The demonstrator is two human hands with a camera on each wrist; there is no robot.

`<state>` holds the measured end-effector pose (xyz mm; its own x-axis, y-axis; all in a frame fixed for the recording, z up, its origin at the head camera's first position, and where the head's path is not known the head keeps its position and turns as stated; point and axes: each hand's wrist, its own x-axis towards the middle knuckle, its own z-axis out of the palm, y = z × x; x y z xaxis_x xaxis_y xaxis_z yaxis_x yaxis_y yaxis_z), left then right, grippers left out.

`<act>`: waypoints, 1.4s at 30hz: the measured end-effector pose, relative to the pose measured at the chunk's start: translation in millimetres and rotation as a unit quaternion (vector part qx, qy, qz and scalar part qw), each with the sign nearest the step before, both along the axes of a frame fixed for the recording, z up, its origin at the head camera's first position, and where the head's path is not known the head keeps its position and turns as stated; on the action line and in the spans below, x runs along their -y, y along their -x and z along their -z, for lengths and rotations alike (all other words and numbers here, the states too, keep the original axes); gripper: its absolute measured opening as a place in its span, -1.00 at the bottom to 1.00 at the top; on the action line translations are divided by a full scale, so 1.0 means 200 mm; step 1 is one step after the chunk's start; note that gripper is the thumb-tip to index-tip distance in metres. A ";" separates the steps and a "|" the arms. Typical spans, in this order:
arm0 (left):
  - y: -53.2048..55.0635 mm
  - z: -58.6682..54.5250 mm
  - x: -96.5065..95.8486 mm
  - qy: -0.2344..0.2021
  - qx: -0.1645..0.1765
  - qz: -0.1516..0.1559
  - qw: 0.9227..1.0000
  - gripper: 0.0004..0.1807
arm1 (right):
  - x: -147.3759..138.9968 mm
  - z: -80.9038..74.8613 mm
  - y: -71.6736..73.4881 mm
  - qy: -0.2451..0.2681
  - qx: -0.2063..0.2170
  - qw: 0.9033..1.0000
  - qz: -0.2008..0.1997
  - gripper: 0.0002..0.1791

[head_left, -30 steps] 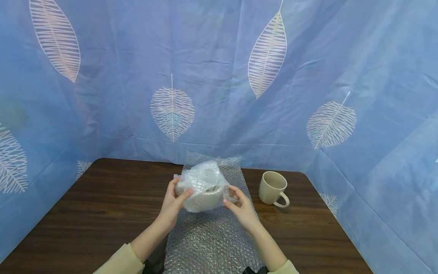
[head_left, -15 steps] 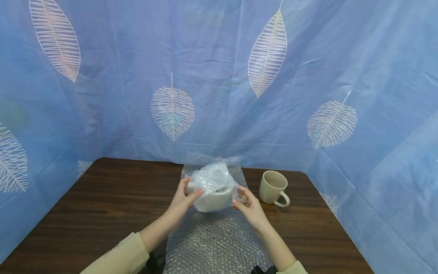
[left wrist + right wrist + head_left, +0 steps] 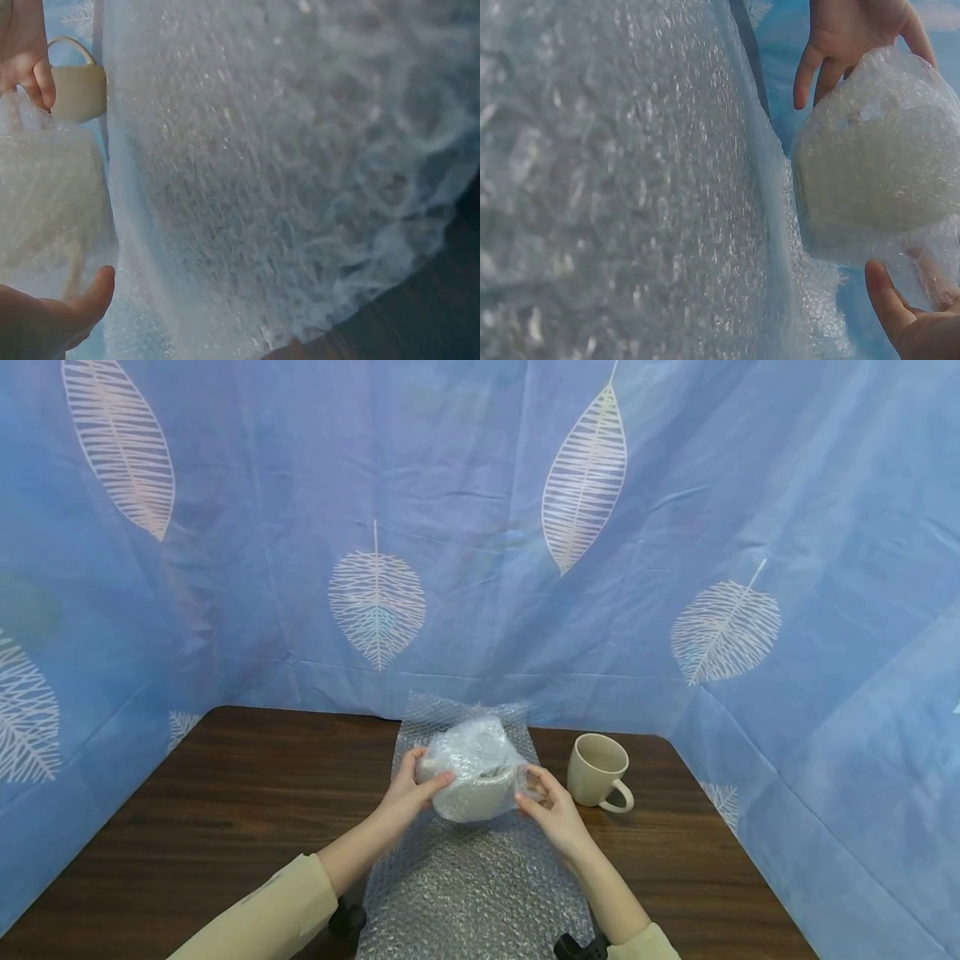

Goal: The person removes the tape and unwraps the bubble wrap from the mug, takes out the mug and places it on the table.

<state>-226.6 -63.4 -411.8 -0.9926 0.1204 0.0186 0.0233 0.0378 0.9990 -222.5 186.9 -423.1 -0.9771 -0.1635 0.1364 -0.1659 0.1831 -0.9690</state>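
A pale, rounded bubble-wrapped mug (image 3: 476, 777) is held between both hands over the long sheet of bubble wrap (image 3: 472, 877). Its rim shows through the film, while the rest of its outline is blurred by the layers. My left hand (image 3: 408, 792) grips its left side, thumb on the near face and fingers behind. On the opposite side, my right hand (image 3: 557, 814) pinches the loose film at the end of the wrapping. From the right wrist view, the mug's wrapped body (image 3: 877, 172) sits between the two hands, above the sheet.
A beige mug (image 3: 596, 771) stands upright to the right of the sheet, close to my right hand, its handle toward the near right. The dark wooden table (image 3: 225, 810) reaches back to a blue leaf-print curtain (image 3: 465, 527).
Both hands have shifted to the right together with the wrapped mug, mostly in the first half second. Their grip looks the same. The standing beige mug has stayed in place.
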 end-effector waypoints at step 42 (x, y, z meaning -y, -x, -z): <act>0.10 0.14 0.01 0.066 -0.009 0.003 0.998 -0.10 | -0.04 0.08 0.05 -0.066 -0.002 0.998 0.023 -0.38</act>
